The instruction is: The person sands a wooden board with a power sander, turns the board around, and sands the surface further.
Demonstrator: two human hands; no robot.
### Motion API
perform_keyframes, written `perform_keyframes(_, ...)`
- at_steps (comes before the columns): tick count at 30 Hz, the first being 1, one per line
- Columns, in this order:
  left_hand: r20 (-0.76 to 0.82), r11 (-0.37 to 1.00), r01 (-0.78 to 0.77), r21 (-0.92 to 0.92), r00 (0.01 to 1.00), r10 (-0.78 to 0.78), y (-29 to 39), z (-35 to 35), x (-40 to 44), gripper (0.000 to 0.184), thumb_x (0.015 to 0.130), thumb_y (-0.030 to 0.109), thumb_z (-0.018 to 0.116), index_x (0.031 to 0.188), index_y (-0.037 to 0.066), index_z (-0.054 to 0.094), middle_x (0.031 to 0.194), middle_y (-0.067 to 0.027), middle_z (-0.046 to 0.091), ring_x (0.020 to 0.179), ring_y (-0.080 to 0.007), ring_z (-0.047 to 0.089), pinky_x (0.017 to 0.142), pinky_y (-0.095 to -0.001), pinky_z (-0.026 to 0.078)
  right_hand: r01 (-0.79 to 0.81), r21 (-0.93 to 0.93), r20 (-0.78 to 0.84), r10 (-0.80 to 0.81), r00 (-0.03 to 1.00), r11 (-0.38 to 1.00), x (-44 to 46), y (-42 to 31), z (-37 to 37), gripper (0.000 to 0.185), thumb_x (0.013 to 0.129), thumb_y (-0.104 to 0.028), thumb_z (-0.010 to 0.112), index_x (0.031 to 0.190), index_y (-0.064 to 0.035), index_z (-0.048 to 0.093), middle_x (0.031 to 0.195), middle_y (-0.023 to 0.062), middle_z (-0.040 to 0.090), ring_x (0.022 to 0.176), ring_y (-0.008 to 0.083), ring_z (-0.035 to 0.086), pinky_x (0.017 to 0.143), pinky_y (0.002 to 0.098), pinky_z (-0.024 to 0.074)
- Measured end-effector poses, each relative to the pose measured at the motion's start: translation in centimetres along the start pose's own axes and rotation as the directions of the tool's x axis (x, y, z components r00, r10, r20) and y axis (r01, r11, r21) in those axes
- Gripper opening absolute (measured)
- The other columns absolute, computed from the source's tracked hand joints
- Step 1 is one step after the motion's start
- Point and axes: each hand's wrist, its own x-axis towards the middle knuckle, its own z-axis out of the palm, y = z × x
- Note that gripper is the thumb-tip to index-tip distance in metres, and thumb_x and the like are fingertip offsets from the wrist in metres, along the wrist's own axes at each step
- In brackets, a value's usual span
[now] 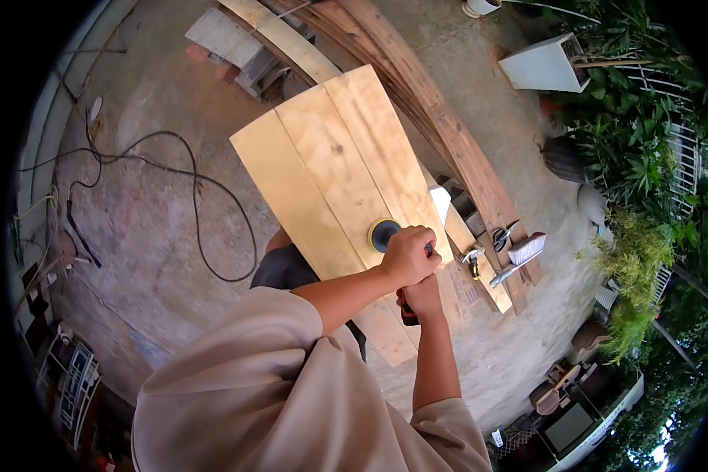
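A power tool with a round yellow-edged disc [383,234] rests against a wide panel of pale joined boards [322,149]. My left hand [411,256] is closed over the tool's front part, just behind the disc. Below it, my right hand [422,297] wraps round the tool's handle, and a black and red end [407,309] shows beside the palm. Both hands are over the lower right part of the panel. Most of the tool's body is hidden by my fingers.
Long brown planks [440,118] lie beyond the panel. A brush [526,248], scissors [503,235] and a hammer-like tool [473,256] sit on boards at the right. A black cable [198,189] loops over the concrete floor. Plants [633,134] and a white pot [543,64] stand farther right.
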Motion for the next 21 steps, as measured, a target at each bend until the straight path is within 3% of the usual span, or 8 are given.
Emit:
perform_keyframes(2, 0.006, 1.0, -0.001, -0.008, 1.0, 0.001, 0.1, 0.1, -0.5, 0.018, 0.071, 0.01, 0.078, 0.082, 0.005, 0.065, 0.082, -0.0123, 0.069, 0.082, -0.0354, 0.069, 0.073, -0.0453, 0.056, 0.001, 0.001, 0.004, -0.001, 1.0, 1.0, -0.6, -0.3, 0.2, 0.015, 0.094, -0.016, 0.068, 0.095, -0.0009, 0.066, 0.067, 0.0073, 0.065, 0.05, 0.0169, 0.062, 0.046, 0.033, 0.0505)
perform_keyframes(8, 0.003, 1.0, -0.01, -0.02, 1.0, 0.01, 0.1, 0.0, -1.0, 0.018, 0.072, 0.01, 0.078, 0.083, 0.005, 0.065, 0.083, -0.0122, 0.069, 0.082, -0.0352, 0.069, 0.073, -0.0451, 0.056, -0.011, 0.015, 0.013, 0.011, 1.0, 1.0, -1.0, 0.2, 0.3, 0.016, 0.094, -0.016, 0.067, 0.098, 0.0, 0.065, 0.067, 0.0072, 0.064, 0.05, 0.0173, 0.062, 0.046, 0.0332, 0.0509)
perform_keyframes(11, -0.027, 1.0, -0.023, 0.0, 0.999, 0.023, -0.1, -0.4, -0.3, 0.018, 0.072, 0.01, 0.078, 0.082, 0.005, 0.065, 0.083, -0.0125, 0.07, 0.082, -0.035, 0.069, 0.073, -0.0452, 0.056, -0.019, 0.01, -0.002, 0.019, 1.0, 1.0, -0.3, -0.4, 0.5, 0.019, 0.09, -0.015, 0.07, 0.086, 0.0034, 0.069, 0.067, 0.0101, 0.068, 0.052, 0.0203, 0.068, 0.048, 0.0345, 0.0534)
perform_keyframes(21, -0.133, 0.999, -0.033, 0.027, 0.99, 0.036, -0.3, -4.0, 2.8, 0.019, 0.07, 0.009, 0.079, 0.079, 0.006, 0.062, 0.082, -0.0118, 0.068, 0.081, -0.035, 0.068, 0.074, -0.0462, 0.056, 0.016, -0.11, 0.018, -0.014, 1.0, 0.994, 1.9, -4.3, 2.2, 0.023, 0.09, -0.014, 0.07, 0.085, 0.0077, 0.069, 0.07, 0.0153, 0.072, 0.056, 0.0243, 0.073, 0.053, 0.0369, 0.0586)
